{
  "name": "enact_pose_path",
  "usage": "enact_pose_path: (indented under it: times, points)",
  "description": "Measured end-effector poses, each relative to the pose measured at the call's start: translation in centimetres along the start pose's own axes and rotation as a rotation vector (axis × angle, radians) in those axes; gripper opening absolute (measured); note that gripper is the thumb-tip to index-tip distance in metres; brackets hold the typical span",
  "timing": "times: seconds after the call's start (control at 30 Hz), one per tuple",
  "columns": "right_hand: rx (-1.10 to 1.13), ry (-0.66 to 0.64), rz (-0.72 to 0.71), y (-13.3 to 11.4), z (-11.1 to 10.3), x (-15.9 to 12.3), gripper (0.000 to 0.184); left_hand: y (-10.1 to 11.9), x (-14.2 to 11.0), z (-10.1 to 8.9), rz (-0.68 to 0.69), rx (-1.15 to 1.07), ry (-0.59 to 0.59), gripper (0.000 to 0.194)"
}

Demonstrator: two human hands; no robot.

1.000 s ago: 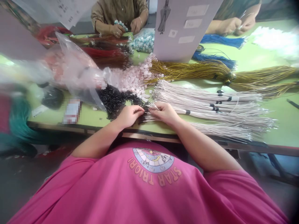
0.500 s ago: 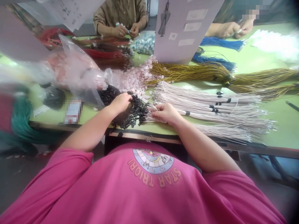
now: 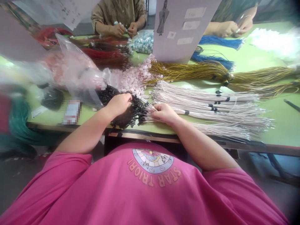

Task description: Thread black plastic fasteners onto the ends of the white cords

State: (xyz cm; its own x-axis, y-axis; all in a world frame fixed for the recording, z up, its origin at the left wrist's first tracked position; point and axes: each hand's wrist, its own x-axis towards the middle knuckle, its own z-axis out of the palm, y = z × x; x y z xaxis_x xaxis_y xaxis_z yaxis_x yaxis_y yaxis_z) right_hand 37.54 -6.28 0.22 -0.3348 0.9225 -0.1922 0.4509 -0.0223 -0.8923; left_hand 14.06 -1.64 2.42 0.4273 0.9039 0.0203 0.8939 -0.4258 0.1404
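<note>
My left hand [image 3: 120, 103] is over a heap of small black plastic pieces [image 3: 108, 93] that look like connector housings. Its thumb and fingers are pinched together, and what lies between the fingertips is too small to make out. To the right, my right hand [image 3: 166, 113] is closed around the left ends of a bundle of thin white wires [image 3: 178, 110]. The bare tips of these wires [image 3: 148, 112] fan out toward the black pieces, just short of my left fingertips. More white wires [image 3: 225, 130], some banded with black tape, lie beneath and beyond my right hand.
Behind the black heap lie pale pink connector pieces [image 3: 131, 76] and a clear plastic bag [image 3: 77, 73]. Yellow wires [image 3: 203, 70] stretch along the back, near an upright panel [image 3: 178, 37]. A phone-like item [image 3: 71, 112] rests at left. Two people's hands [image 3: 118, 30] work across the table.
The whole view has shifted slightly left. Both hands stay in nearly the same places, with only small finger movement; the right hand still grips the white wires.
</note>
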Motion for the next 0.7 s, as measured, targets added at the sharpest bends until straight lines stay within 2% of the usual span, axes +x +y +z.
enact_pose_path:
  times: [0.1,0.17,0.27,0.4,0.57,0.7]
  points:
    - [0.042,-0.017,-0.001,0.1,0.0,0.0,0.013,1.7,-1.2,-1.1,0.063,-0.195,0.008,0.02]
    - [0.095,-0.032,-0.001,0.2,0.0,0.0,0.01,3.0,-1.9,-1.0,0.07,-0.358,0.011,0.018]
    - [0.182,-0.042,0.01,0.5,0.0,0.1,0.007,4.5,-2.4,0.2,-0.016,-0.604,-0.015,0.016]
    - [0.296,-0.063,0.017,0.6,0.0,0.2,0.003,5.3,-2.2,2.6,-0.135,-0.85,-0.06,0.02]
    - [0.404,-0.087,0.029,0.5,0.0,0.2,0.008,5.6,-1.9,3.6,-0.155,-0.902,-0.027,0.021]
    - [0.325,-0.052,0.009,0.2,-0.1,0.0,0.015,5.7,-2.0,3.5,-0.158,-0.866,0.009,0.022]
